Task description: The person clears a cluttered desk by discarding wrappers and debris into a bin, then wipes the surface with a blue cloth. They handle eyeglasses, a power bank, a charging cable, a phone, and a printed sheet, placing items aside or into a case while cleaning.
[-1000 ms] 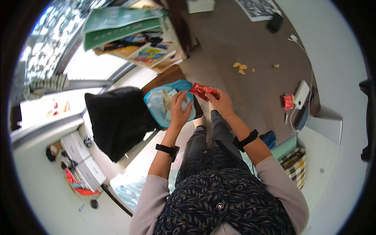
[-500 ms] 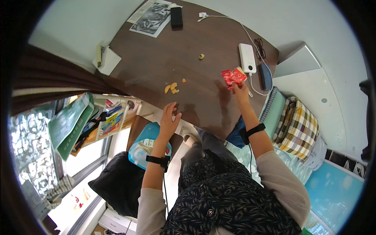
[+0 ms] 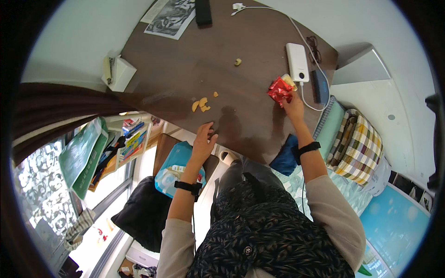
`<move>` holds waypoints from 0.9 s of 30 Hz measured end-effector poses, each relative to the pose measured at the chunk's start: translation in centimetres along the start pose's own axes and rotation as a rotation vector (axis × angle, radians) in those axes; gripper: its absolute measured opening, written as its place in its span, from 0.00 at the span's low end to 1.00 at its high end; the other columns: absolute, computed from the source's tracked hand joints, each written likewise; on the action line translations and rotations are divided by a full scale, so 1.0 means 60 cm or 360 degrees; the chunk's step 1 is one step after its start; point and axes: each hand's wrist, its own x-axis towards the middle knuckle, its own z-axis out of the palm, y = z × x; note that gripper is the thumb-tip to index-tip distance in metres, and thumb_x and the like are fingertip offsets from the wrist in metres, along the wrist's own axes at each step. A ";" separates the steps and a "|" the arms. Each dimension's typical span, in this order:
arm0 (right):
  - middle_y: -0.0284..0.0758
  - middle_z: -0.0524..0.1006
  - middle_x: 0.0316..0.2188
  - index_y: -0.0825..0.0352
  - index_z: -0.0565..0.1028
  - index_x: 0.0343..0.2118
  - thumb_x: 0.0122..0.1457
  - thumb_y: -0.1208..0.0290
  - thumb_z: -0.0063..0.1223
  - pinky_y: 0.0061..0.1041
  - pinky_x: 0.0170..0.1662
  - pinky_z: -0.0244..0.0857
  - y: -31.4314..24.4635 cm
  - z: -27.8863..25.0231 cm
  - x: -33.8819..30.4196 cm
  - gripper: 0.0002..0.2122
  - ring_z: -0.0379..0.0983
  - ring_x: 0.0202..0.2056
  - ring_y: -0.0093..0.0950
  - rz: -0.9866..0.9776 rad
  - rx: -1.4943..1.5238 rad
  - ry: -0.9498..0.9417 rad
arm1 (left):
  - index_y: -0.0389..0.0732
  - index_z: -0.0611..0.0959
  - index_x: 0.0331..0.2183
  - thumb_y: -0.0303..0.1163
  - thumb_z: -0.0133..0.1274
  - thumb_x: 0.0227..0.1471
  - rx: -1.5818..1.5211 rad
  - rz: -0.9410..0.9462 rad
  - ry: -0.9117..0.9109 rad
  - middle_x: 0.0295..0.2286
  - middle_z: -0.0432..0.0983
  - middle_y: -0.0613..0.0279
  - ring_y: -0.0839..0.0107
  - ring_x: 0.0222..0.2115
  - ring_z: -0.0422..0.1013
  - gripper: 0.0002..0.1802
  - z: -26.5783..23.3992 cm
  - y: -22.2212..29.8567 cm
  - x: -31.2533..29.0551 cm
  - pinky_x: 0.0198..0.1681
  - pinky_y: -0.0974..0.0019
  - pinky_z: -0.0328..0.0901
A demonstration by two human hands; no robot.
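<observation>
My right hand (image 3: 294, 103) is closed on a crumpled red wrapper (image 3: 279, 90) at the right of the table. A small yellowish packet or piece (image 3: 289, 81) shows at the wrapper's far side; I cannot tell if it is part of it. My left hand (image 3: 204, 139) hovers at the table's near edge with its fingers apart and nothing in them. Just beyond its fingertips lie broken orange-yellow pieces (image 3: 203, 104), like bits of biscuit or peel. Farther off, near the middle, rests a small greenish-yellow lump (image 3: 238, 61).
Right of the wrapper are a white power bank (image 3: 297, 62) with a white cable, a dark blue case (image 3: 320, 87) and glasses (image 3: 314, 49). A printed sheet (image 3: 172, 19) and a black box (image 3: 203, 13) lie at the far left. A white box (image 3: 121, 74) stands at the left edge.
My right hand has moved slightly right with the red wrapper, which now looks more bunched. My left hand stays nearly where it was. The whole view has shifted a little.
</observation>
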 end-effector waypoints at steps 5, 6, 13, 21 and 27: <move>0.47 0.72 0.46 0.70 0.71 0.47 0.52 0.72 0.60 0.41 0.52 0.63 -0.062 -0.046 -0.026 0.19 0.68 0.49 0.47 -0.0139 -0.0028 0.0280 | 0.38 0.74 0.53 0.27 0.57 0.54 -0.0024 -0.0140 0.0285 0.48 0.68 0.51 0.63 0.43 0.73 0.24 -0.008 -0.026 0.004 0.43 0.63 0.71; 0.47 0.71 0.46 0.70 0.71 0.48 0.52 0.73 0.60 0.41 0.52 0.63 -0.083 -0.040 -0.032 0.20 0.68 0.49 0.46 -0.0260 0.0076 0.0070 | 0.37 0.74 0.52 0.27 0.57 0.54 -0.0053 -0.0247 0.0333 0.49 0.68 0.51 0.63 0.43 0.73 0.24 -0.011 -0.030 0.008 0.42 0.63 0.72; 0.45 0.68 0.48 0.67 0.69 0.53 0.48 0.75 0.64 0.40 0.53 0.65 -0.304 0.132 -0.063 0.27 0.66 0.51 0.45 -0.0766 0.0284 -0.0700 | 0.38 0.68 0.58 0.26 0.65 0.41 0.0541 -0.0125 0.0669 0.52 0.63 0.48 0.48 0.55 0.59 0.42 -0.032 -0.043 0.098 0.58 0.54 0.59; 0.42 0.68 0.46 0.64 0.70 0.53 0.47 0.77 0.64 0.39 0.50 0.68 -0.408 0.242 -0.055 0.27 0.68 0.49 0.44 -0.0949 0.0030 -0.0892 | 0.37 0.74 0.53 0.20 0.63 0.37 0.0634 -0.0124 0.0496 0.49 0.66 0.49 0.47 0.51 0.63 0.36 -0.044 -0.057 0.164 0.55 0.52 0.61; 0.44 0.71 0.40 0.66 0.75 0.44 0.50 0.80 0.59 0.38 0.46 0.69 -0.412 0.266 -0.055 0.16 0.72 0.45 0.45 -0.0838 0.0306 -0.1022 | 0.38 0.77 0.45 0.16 0.57 0.40 0.0144 -0.0235 0.0656 0.47 0.70 0.50 0.49 0.49 0.67 0.25 -0.043 -0.069 0.168 0.53 0.56 0.64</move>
